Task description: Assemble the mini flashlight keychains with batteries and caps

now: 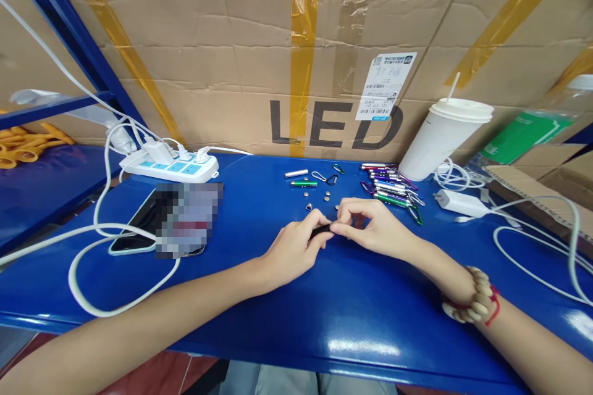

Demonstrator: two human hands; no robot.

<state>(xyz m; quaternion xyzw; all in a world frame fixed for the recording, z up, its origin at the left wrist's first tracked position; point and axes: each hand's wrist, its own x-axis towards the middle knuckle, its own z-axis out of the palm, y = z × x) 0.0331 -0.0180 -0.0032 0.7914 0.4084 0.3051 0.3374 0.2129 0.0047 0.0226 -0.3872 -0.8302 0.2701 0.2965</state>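
My left hand (296, 248) and my right hand (370, 227) meet over the blue table (352, 315), both pinched on a small black tube (321, 231) held between them. Just beyond my fingers lie several small round button cells (316, 201). A pile of coloured mini flashlights (391, 188) with carabiner clips lies to the right of them. A green tube (303, 183), a silver tube (296, 173) and loose carabiners (332, 179) lie further back. A bead bracelet (470, 302) sits on my right wrist.
A white power strip (170, 168) with plugged chargers stands back left, its cables looping over a phone (139, 228). A white lidded cup (440, 136) with a straw stands back right beside a white charger (461, 202) and cable. A cardboard box (259, 55) marked LED walls the back.
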